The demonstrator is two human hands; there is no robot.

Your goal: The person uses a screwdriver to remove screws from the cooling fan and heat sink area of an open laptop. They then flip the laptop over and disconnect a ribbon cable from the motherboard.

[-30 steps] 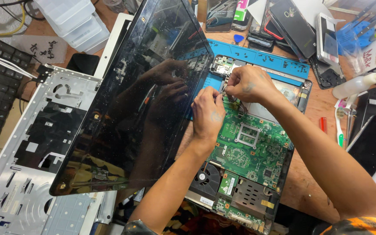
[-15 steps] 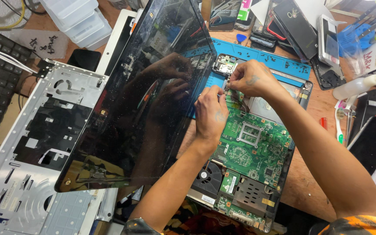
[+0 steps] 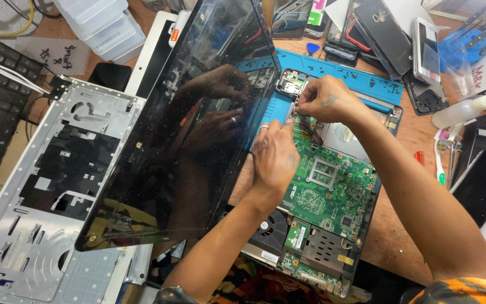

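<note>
crowding a wooden workbench (image 3: pixel 400 236): opened laptop (image 3: pixel 322 197), both hands (image 3: pixel 277 155), phones (image 3: pixel 389 34).

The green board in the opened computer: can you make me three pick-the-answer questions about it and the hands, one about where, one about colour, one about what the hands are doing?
1. Where is the dark screen panel?
A. left of the green board
B. right of it
C. under it

2. What colour is the mat behind the board?
A. red
B. blue
C. yellow

3. What are both hands doing?
A. resting flat on the table
B. holding a cup
C. pinching at the board's top edge

Answers: 1 A, the panel leans at the board's left. 2 B, the mat is blue. 3 C, the left hand and right hand meet fingertips there.
</note>
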